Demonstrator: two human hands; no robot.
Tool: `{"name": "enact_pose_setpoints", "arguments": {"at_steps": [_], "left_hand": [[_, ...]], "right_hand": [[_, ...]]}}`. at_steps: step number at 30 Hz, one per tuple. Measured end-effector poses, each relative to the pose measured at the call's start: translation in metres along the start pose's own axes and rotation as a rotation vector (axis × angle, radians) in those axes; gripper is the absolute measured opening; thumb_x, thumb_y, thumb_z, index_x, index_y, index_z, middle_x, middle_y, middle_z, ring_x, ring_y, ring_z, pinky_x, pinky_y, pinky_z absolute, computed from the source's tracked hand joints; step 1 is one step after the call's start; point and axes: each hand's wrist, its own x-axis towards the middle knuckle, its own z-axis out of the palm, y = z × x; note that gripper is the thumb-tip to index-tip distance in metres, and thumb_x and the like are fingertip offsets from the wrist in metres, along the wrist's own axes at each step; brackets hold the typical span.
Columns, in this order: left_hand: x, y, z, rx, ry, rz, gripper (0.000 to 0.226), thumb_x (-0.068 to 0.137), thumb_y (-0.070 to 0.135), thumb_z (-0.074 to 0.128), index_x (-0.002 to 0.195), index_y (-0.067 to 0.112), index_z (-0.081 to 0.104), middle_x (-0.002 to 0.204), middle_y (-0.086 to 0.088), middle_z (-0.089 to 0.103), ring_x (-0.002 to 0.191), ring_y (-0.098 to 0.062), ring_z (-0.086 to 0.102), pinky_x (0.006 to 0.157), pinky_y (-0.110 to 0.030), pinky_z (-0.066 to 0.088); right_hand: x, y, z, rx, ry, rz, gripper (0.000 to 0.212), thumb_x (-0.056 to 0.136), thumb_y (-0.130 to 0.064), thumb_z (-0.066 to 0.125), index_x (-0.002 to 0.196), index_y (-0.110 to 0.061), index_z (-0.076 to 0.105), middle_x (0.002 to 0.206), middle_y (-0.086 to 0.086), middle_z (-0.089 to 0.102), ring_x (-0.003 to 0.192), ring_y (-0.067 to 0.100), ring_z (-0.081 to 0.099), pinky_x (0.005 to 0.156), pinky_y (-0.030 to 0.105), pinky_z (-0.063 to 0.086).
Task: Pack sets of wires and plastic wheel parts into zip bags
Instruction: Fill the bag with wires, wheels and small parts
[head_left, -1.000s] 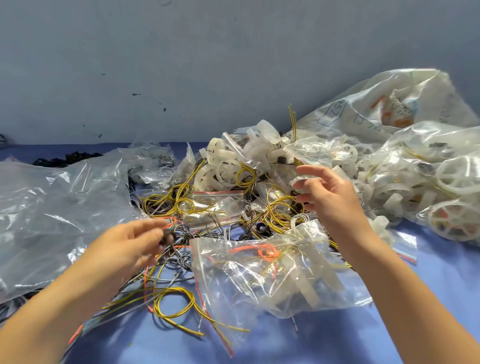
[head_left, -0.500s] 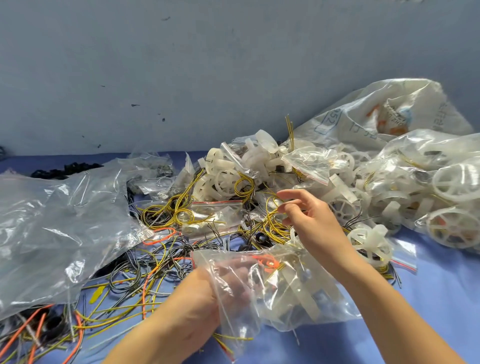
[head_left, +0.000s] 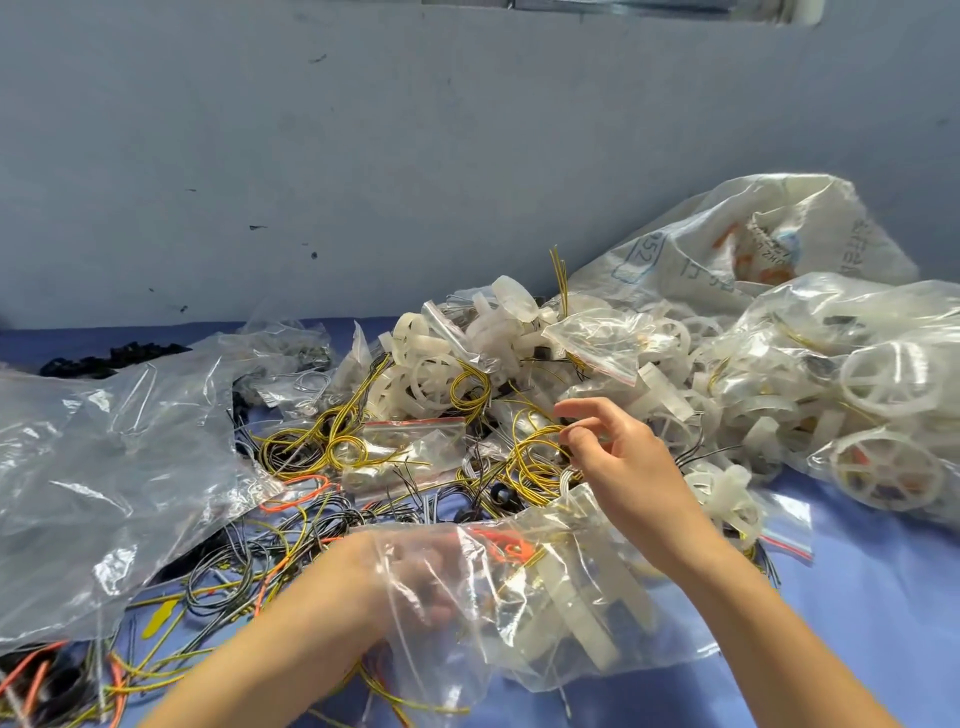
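A clear zip bag lies on the blue table in front of me, holding white plastic strips, an orange wire and other parts. My left hand is pushed into the bag's open mouth; its fingers are blurred behind the plastic. My right hand reaches just beyond the bag and pinches a coil of yellow wire between thumb and forefinger. White plastic wheel parts are heaped behind the coil.
A large crumpled clear bag covers the left side. Loose black, yellow and orange wires tangle beside my left arm. Filled zip bags with wheels and a white sack pile up at the right. A blue-grey wall stands close behind.
My left hand has moved from the loose wires into the mouth of the zip bag. My right hand has dropped onto the yellow wire coil and pinched it.
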Motion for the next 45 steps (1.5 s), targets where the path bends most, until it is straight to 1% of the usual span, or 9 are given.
{"name": "enact_pose_setpoints", "arguments": {"at_steps": [2, 9, 13, 16, 20, 24, 29, 37, 45], "left_hand": [[-0.018, -0.007, -0.019, -0.087, 0.153, 0.12, 0.018, 0.084, 0.003, 0.066, 0.096, 0.006, 0.078, 0.096, -0.023, 0.073, 0.074, -0.021, 0.07, 0.06, -0.026, 0.058], [-0.011, 0.009, -0.067, -0.117, 0.804, 0.278, 0.026, 0.101, 0.018, 0.048, 0.093, 0.006, 0.07, 0.083, -0.011, 0.07, 0.048, -0.009, 0.062, 0.042, -0.018, 0.051], [0.011, 0.021, -0.054, 0.096, 0.824, 0.369, 0.023, 0.101, 0.016, 0.049, 0.092, 0.014, 0.071, 0.09, -0.01, 0.072, 0.061, -0.01, 0.065, 0.051, -0.021, 0.055], [0.031, 0.028, -0.048, 0.471, 0.854, 0.416, 0.019, 0.099, 0.017, 0.051, 0.094, 0.023, 0.069, 0.09, 0.0, 0.071, 0.074, -0.013, 0.064, 0.066, -0.029, 0.052], [0.06, 0.029, -0.047, 0.854, 0.826, 0.365, 0.026, 0.1, 0.025, 0.047, 0.118, 0.024, 0.065, 0.111, 0.007, 0.066, 0.096, -0.012, 0.06, 0.083, -0.028, 0.044], [0.079, 0.023, -0.062, 1.021, 0.816, 0.188, 0.036, 0.104, 0.033, 0.036, 0.104, 0.014, 0.067, 0.103, -0.007, 0.07, 0.103, -0.032, 0.061, 0.088, -0.038, 0.045], [0.086, 0.019, -0.086, 1.068, 0.965, 0.006, 0.042, 0.102, 0.039, 0.031, 0.082, 0.012, 0.056, 0.094, -0.017, 0.068, 0.091, -0.036, 0.061, 0.086, -0.045, 0.049], [0.091, 0.02, -0.093, 1.004, 0.883, -0.215, 0.055, 0.092, 0.049, 0.053, 0.135, 0.014, 0.051, 0.134, -0.011, 0.054, 0.121, -0.033, 0.052, 0.104, -0.046, 0.041], [0.091, 0.02, -0.078, 0.978, 0.819, -0.171, 0.037, 0.089, 0.032, 0.061, 0.119, 0.01, 0.054, 0.117, -0.008, 0.062, 0.11, -0.029, 0.057, 0.102, -0.043, 0.042]], "right_hand": [[0.001, 0.002, -0.003, -0.106, -0.013, -0.022, 0.022, 0.099, -0.022, 0.049, 0.111, -0.034, 0.063, 0.095, -0.014, 0.069, 0.083, -0.003, 0.061, 0.066, 0.01, 0.043], [0.012, 0.007, -0.005, -0.377, -0.132, -0.004, 0.026, 0.101, -0.026, 0.045, 0.123, -0.026, 0.06, 0.114, -0.003, 0.063, 0.102, 0.013, 0.058, 0.089, 0.03, 0.044], [0.019, 0.01, 0.0, -0.46, -0.223, 0.039, 0.028, 0.101, -0.029, 0.044, 0.123, -0.027, 0.06, 0.116, -0.001, 0.06, 0.106, 0.014, 0.057, 0.093, 0.03, 0.043], [0.024, 0.01, 0.007, -0.494, -0.247, 0.031, 0.028, 0.1, -0.03, 0.043, 0.121, -0.028, 0.061, 0.114, 0.0, 0.059, 0.107, 0.016, 0.056, 0.094, 0.031, 0.043], [0.031, 0.006, 0.013, -0.461, -0.259, 0.008, 0.029, 0.1, -0.032, 0.043, 0.122, -0.028, 0.061, 0.114, 0.001, 0.06, 0.107, 0.016, 0.056, 0.093, 0.032, 0.043], [0.036, 0.003, 0.018, -0.398, -0.257, -0.004, 0.028, 0.1, -0.033, 0.043, 0.12, -0.03, 0.062, 0.115, -0.003, 0.062, 0.106, 0.013, 0.056, 0.092, 0.031, 0.043], [0.042, 0.006, 0.021, -0.384, -0.257, 0.008, 0.027, 0.099, -0.034, 0.044, 0.119, -0.031, 0.062, 0.117, -0.004, 0.062, 0.108, 0.013, 0.056, 0.092, 0.031, 0.043], [0.042, 0.004, 0.02, -0.385, -0.26, 0.009, 0.027, 0.1, -0.035, 0.043, 0.119, -0.032, 0.062, 0.118, -0.004, 0.061, 0.109, 0.013, 0.055, 0.094, 0.033, 0.044], [0.036, -0.003, 0.017, -0.43, -0.294, -0.003, 0.028, 0.101, -0.034, 0.043, 0.121, -0.03, 0.062, 0.12, -0.002, 0.062, 0.111, 0.015, 0.057, 0.097, 0.034, 0.044]]}}
